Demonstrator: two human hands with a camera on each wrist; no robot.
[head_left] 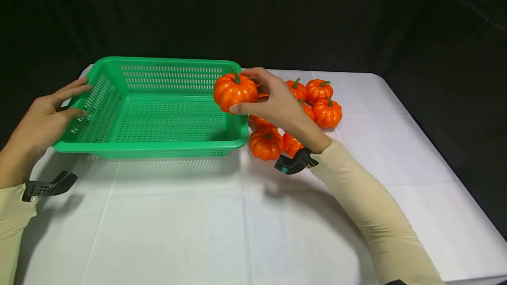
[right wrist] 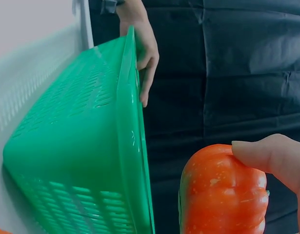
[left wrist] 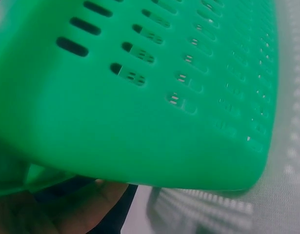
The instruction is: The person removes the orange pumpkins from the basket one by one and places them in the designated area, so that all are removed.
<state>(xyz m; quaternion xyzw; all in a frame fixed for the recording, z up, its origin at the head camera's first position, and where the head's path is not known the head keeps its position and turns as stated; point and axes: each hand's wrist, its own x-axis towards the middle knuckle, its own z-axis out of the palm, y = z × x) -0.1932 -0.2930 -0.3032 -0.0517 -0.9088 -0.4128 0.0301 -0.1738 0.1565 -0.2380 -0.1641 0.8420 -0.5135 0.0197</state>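
Observation:
A glossy orange toy pumpkin [head_left: 234, 91] with a green stem is held up at the right end of the green basket [head_left: 150, 145]. My right hand [head_left: 273, 98] pinches it from the right, thumb at its near side. In the right wrist view the thumb presses the pumpkin's [right wrist: 220, 192] ribbed skin, beside the basket's rim. My left hand [head_left: 47, 115] rests over the basket's left rim, its fingers and thumb stretched inward across the edge. The left wrist view shows the slotted outer wall [left wrist: 140, 131] close up, with part of that hand below it. No pumpkin shows inside the basket.
Several more orange pumpkins [head_left: 327, 112] are grouped on the white tablecloth [head_left: 170, 228] right of the basket, partly hidden behind my right hand and wrist. A black cloth backdrop [head_left: 253, 16] stands behind the table. Each wrist wears a black camera band [head_left: 295, 162].

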